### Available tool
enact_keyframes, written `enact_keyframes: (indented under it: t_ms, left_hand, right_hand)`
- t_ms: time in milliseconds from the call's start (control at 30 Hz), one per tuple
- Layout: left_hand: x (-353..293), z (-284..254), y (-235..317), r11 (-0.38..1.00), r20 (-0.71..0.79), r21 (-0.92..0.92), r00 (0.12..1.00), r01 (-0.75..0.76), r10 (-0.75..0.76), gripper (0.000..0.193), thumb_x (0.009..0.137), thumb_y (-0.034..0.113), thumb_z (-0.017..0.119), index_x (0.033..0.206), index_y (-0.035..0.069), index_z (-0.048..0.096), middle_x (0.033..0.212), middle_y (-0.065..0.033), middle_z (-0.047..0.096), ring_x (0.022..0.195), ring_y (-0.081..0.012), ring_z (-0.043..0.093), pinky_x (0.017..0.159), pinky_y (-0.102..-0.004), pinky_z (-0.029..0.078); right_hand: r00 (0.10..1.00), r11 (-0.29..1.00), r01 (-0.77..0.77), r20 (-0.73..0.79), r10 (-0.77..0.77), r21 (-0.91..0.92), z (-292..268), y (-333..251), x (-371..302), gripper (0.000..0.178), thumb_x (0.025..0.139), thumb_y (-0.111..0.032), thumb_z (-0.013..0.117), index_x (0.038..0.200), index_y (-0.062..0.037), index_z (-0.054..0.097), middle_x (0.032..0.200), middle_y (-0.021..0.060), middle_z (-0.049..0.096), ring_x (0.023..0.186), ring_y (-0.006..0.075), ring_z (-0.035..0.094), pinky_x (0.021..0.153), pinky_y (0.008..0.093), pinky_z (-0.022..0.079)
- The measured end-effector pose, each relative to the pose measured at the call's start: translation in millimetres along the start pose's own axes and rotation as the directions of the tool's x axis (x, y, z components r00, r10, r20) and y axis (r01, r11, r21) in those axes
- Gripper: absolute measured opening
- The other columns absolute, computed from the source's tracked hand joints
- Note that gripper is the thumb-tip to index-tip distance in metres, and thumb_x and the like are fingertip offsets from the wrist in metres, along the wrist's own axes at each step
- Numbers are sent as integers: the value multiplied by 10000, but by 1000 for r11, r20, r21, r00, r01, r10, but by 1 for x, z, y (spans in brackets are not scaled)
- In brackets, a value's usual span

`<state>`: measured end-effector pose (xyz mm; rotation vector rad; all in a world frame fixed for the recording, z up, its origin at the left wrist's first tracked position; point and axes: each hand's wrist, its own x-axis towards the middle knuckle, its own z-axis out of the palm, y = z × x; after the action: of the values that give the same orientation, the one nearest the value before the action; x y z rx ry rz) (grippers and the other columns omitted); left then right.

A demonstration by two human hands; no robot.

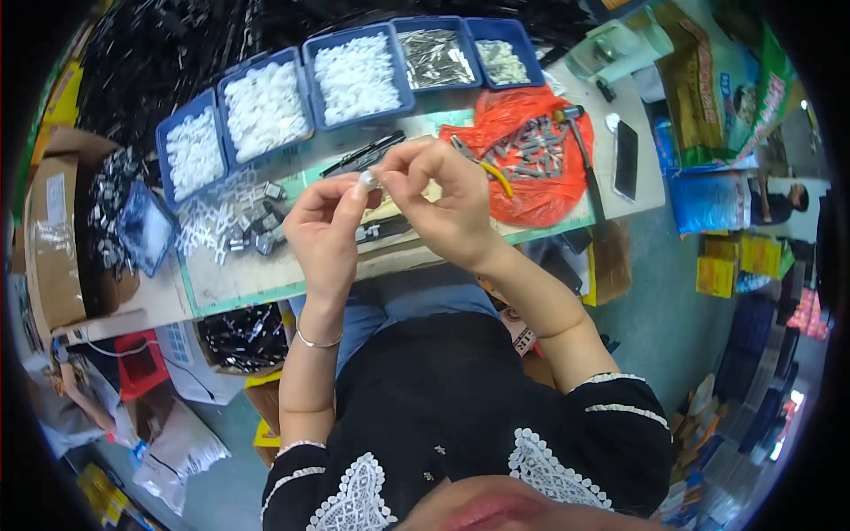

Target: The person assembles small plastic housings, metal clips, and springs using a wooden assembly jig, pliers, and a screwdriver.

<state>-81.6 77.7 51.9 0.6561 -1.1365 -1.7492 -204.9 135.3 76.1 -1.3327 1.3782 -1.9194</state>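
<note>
**Two hands pinch a small part above a crowded bench**

A long worktable runs across the middle of the frame, tilted from lower left to upper right, with a green mat on top. Along its far edge, in the upper centre, a row of blue bins curves across; most hold white plastic pieces, and one holds grey metal parts. To the right of centre an orange plastic bag lies spread open under a heap of grey metal fittings, with a hammer lying along its right side. A dark phone rests near the table's right end. At the left edge of the frame sits a brown cardboard box. A loose pile of white and grey pieces sits on the mat left of the hands.

In the centre, the person's left hand and right hand meet above the mat. Both are closed in a pinch, fingertips clamped together on a small whitish part held between them, raised clear of the table. A thin bracelet circles the left wrist.
</note>
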Motion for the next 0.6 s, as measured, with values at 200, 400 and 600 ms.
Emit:
enact_keyframes:
  t_ms: [200,400,600]
  left_hand:
    - [-14,0,-1,1000,34,-11,999,-21,21,73,862,30,617,887,-39,613,925,-110,657,818,-126,623,763,-268,526]
    - [-13,1,-1,997,63,-75,998,14,-9,128,823,-13,656,946,-28,622,969,-105,655,855,-120,617,774,-253,519]
    - [-15,-17,3,731,354,462,860,-502,367,153,687,-64,723,814,-2,665,849,-126,667,749,-206,657,650,-272,532]
  right_hand:
    - [960,900,276,145,-240,-338,0,-12,-9,203,744,84,638,727,-21,465,821,103,610,687,191,601,605,276,490]
    - [947,893,-306,11,320,329,3,-1,-18,172,855,22,592,791,-39,445,884,58,562,834,97,539,755,258,466]
    - [805,725,-584,149,574,364,-10,-6,-32,134,843,-37,636,925,-19,531,938,51,590,894,93,547,829,243,446]
